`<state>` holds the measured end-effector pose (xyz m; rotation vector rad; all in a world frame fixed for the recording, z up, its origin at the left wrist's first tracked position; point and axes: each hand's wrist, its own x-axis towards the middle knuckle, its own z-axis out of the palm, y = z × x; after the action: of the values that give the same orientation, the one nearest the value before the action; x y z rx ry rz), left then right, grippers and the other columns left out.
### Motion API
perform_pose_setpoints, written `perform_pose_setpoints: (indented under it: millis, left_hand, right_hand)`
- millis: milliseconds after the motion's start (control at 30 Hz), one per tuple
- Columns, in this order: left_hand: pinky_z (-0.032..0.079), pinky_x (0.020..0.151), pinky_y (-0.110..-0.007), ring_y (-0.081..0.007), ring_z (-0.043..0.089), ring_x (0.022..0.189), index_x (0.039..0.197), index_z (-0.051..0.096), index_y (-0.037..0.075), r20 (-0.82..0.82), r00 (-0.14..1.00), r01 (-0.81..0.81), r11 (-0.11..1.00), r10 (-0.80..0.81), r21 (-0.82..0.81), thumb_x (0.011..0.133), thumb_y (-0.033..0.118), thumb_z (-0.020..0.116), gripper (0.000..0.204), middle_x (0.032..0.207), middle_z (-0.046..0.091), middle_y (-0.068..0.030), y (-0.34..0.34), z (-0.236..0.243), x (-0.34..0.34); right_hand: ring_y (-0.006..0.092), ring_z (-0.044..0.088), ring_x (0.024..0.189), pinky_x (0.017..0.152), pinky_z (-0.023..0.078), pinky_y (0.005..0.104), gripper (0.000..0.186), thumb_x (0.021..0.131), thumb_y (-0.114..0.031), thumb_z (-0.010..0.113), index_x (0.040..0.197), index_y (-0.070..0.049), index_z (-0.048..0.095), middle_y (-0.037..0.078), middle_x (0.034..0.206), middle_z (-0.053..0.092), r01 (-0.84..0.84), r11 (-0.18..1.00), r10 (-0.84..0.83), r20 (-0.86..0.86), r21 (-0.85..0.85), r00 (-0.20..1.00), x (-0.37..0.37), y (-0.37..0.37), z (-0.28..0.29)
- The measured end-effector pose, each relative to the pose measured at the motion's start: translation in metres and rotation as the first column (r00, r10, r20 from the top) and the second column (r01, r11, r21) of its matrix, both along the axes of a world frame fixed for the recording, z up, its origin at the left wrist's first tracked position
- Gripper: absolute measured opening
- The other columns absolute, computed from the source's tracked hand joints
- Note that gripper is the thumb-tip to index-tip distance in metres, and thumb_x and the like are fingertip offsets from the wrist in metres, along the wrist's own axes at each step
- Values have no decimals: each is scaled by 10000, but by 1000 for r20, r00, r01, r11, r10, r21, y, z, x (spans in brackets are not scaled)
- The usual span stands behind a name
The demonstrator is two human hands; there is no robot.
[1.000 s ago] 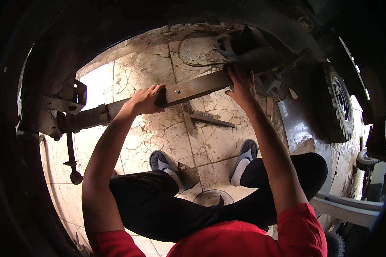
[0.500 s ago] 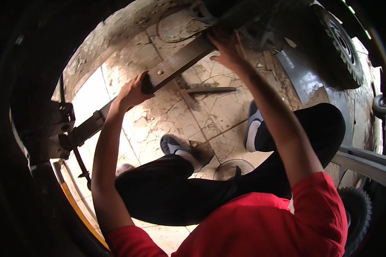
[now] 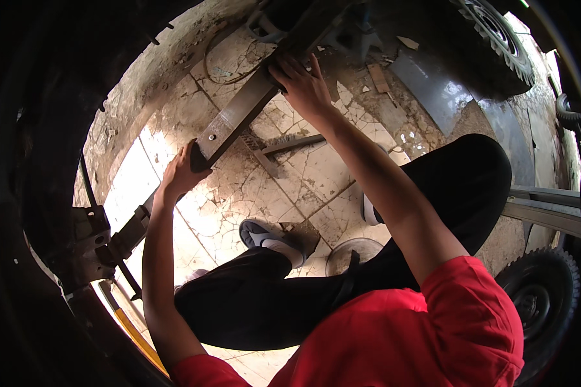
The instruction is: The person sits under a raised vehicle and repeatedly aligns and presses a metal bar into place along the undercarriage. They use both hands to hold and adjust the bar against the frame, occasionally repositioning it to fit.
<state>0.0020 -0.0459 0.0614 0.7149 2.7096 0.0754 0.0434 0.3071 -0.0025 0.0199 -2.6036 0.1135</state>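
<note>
The long grey rectangular metal beam [image 3: 237, 116] slants from near a dark metal bracket [image 3: 91, 233] into upper-right shadow, seemingly already in place; what is left cannot be told. The left hand [image 3: 181, 171] curls its fingers around it, while the right hand's [image 3: 302, 85] half-spread fingers touch it, grip unclear

Downward head view (wide fisheye)

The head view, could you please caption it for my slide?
Left hand and right hand on a metal bar above a cracked tile floor.
</note>
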Motion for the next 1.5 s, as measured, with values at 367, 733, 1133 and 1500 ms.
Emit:
perform_pose_setpoints:
  millis: [367,733,1133,1500]
  left_hand:
    - [509,959,-444,-380,612,1157,1491,349,73,-46,997,68,997,-66,48,739,434,833,964,1289,599,-210,-14,-12,-8]
    - [498,980,-445,-376,607,1167,1497,339,111,15,997,79,996,-79,51,720,463,847,993,1270,608,-210,-15,-6,-12]
    - [501,975,-459,-396,605,1173,1520,294,102,27,995,100,995,-100,-9,753,498,817,1010,1273,606,-241,-20,-4,-9]
    - [336,1163,-505,-332,443,1390,1571,248,122,-257,910,348,936,-324,53,771,597,777,1070,1532,405,-185,15,2,-7]
  right_hand:
    - [186,431,1407,1221,208,550,578,826,-116,669,1385,-213,559,20,1479,502,-38,997,37,19,70,999,-7,4,7]
    - [287,628,1197,1060,444,462,327,984,-206,584,1303,-173,653,111,1265,673,-92,718,-29,-162,-690,986,19,6,33]
    - [186,522,1332,1187,285,503,474,879,-114,656,1348,-159,610,19,1395,597,-332,936,334,7,118,943,28,45,42]
    - [234,636,1126,1099,394,449,363,912,-224,654,1262,-126,654,82,1195,694,-687,657,721,526,-311,452,57,-30,42]
